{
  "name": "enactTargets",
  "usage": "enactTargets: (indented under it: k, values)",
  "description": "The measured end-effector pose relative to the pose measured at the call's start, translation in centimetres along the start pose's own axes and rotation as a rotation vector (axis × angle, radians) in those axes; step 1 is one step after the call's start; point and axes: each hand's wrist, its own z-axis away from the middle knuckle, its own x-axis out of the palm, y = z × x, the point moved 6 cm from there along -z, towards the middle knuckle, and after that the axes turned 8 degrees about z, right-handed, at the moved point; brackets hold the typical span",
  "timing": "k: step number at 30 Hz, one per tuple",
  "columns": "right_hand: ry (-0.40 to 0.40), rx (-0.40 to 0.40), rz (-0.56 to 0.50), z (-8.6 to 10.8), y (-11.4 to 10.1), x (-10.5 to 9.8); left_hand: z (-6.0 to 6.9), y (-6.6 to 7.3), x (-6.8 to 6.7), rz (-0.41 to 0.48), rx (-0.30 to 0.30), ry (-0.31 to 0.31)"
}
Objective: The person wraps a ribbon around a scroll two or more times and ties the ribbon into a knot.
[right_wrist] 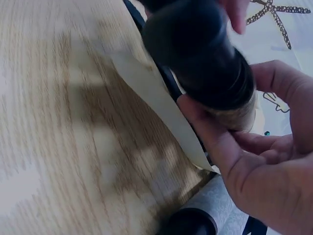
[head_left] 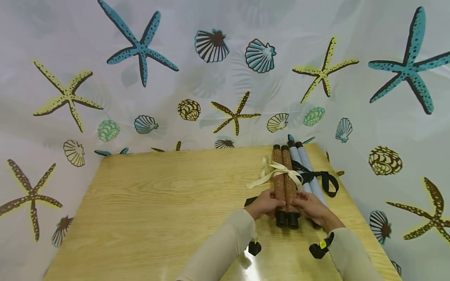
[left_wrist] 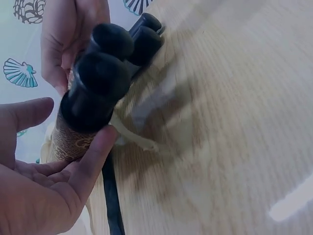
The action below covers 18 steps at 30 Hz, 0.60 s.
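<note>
A brown patterned double-roller scroll (head_left: 279, 183) with black end knobs (left_wrist: 100, 81) is tied with a cream ribbon (head_left: 278, 168). From the left, my left hand (head_left: 266, 204) grips its near end, thumb on one side and fingers beneath. My right hand (head_left: 314, 207) holds the same end from the right, with its thumb and fingers around the roller in the right wrist view. That near end is raised off the table. Right beside it lies a pale blue-grey scroll (head_left: 304, 156), bound by a black ribbon (head_left: 318, 174) and partly hidden by my right hand.
The wooden table (head_left: 168, 203) stretches far to the left of both scrolls. A white cloth (head_left: 168, 89) printed with starfish and shells hangs behind the table and down its sides. The scrolls lie near the table's right edge.
</note>
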Motion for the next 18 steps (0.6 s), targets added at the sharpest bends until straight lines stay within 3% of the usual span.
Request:
enactTargets:
  k: [10,18]
  values:
    - [0.113,0.003,0.043,-0.5,0.2,0.5,0.1,-1.5,2.0,0.062,-0.008,-0.050]
    - [0.205,0.096,0.141,0.0,-0.1,0.9,0.7,-2.2,3.0,-0.007,0.015,-0.158]
